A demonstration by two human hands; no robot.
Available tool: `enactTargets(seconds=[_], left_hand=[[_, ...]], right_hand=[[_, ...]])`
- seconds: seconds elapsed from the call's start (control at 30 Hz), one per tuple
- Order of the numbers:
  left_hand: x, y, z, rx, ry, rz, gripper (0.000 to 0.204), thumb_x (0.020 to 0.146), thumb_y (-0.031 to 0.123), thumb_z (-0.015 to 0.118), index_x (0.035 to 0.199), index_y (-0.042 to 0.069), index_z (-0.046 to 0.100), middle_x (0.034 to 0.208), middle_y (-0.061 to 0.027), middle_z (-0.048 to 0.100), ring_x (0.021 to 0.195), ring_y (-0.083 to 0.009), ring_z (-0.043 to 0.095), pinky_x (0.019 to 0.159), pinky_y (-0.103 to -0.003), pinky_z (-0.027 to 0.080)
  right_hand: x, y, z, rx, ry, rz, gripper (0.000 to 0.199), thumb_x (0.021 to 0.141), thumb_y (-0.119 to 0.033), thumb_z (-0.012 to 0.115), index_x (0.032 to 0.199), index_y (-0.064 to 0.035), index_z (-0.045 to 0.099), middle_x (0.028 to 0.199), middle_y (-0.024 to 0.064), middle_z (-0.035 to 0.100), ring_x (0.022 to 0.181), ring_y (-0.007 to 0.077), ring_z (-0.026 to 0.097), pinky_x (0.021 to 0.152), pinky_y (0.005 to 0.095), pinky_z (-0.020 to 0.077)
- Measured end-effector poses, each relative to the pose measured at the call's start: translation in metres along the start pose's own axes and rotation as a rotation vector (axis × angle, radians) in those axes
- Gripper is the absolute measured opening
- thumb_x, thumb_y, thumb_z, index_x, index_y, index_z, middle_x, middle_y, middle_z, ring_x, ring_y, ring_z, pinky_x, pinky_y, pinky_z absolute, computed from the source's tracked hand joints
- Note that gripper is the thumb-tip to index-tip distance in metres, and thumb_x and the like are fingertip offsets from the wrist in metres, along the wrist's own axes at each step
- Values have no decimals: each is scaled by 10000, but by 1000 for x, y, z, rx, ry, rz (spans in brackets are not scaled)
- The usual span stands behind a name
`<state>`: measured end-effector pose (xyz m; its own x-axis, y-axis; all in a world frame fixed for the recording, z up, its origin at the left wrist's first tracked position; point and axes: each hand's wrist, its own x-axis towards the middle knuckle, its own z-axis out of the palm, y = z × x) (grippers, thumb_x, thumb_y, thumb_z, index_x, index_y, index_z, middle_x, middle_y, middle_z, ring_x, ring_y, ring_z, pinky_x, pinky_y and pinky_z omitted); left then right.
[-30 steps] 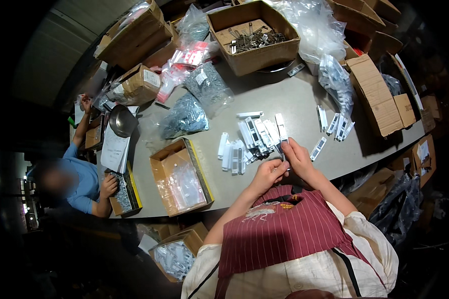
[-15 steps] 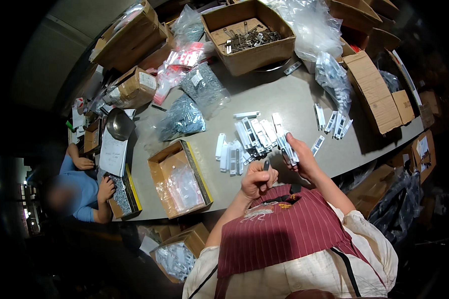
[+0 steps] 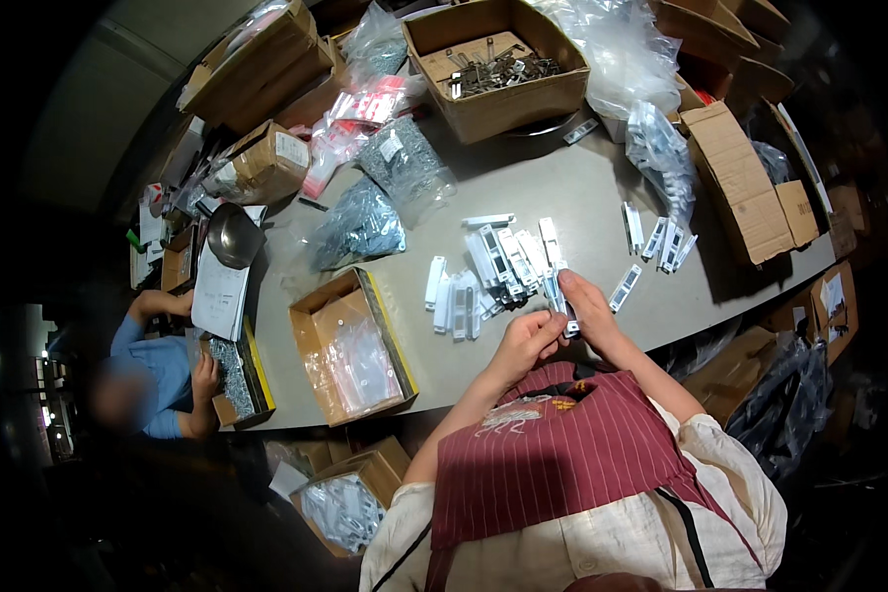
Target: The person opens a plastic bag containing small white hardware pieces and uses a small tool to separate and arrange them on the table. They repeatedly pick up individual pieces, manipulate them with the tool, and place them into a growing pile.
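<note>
My right hand [image 3: 592, 314] is closed around a long narrow white part [image 3: 565, 296], holding it tilted in front of the apron. My left hand [image 3: 525, 347] meets it at the lower end, thumb and fingers pinched together against the part. The small dark metal piece in the left fingers is mostly hidden there. Just beyond both hands lies a heap of similar white slotted parts [image 3: 503, 261], and to its left a smaller group of white parts [image 3: 454, 304] rests on the table.
More white parts [image 3: 666, 242] lie at the right, with a single one [image 3: 624, 288] nearer. A cardboard box [image 3: 503, 120] of metal pieces stands at the back. An open box [image 3: 311, 370] of clear bags sits left. A co-worker [image 3: 163, 370] is at the far left.
My left hand has moved right and slightly up, bringing the dark metal piece against the white part in my right hand. The co-worker's hands have shifted too.
</note>
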<state>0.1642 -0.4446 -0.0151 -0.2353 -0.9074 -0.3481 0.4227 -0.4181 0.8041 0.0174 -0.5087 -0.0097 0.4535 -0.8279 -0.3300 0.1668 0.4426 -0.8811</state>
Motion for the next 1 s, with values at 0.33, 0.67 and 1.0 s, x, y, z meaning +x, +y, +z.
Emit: enactTargets(seconds=[0.33,0.67,1.0], left_hand=[[-7,6,-4,-20,103,-77,245,910,222,692,734,61,635,634,16,573,504,-21,394,464,-198,264],[-10,28,-54,-632,-291,134,277,831,245,541,860,-30,562,603,-56,484,508,-102,394,460,-242,288],[-41,201,-240,-120,941,707,301,976,260,583,745,67,564,581,61,377,466,-32,293,389,-220,176]], right_hand=[[5,15,-15,-233,-63,-90,244,1003,-269,600,939,-38,641,789,-49,577,696,22,490,606,203,390],[43,-2,-116,-943,585,-297,513,962,-510,573,852,-10,596,651,132,550,606,251,530,581,398,407],[37,-3,-153,-1000,720,-258,379,992,-382,575,1012,-10,648,795,130,680,740,224,651,680,350,486]])
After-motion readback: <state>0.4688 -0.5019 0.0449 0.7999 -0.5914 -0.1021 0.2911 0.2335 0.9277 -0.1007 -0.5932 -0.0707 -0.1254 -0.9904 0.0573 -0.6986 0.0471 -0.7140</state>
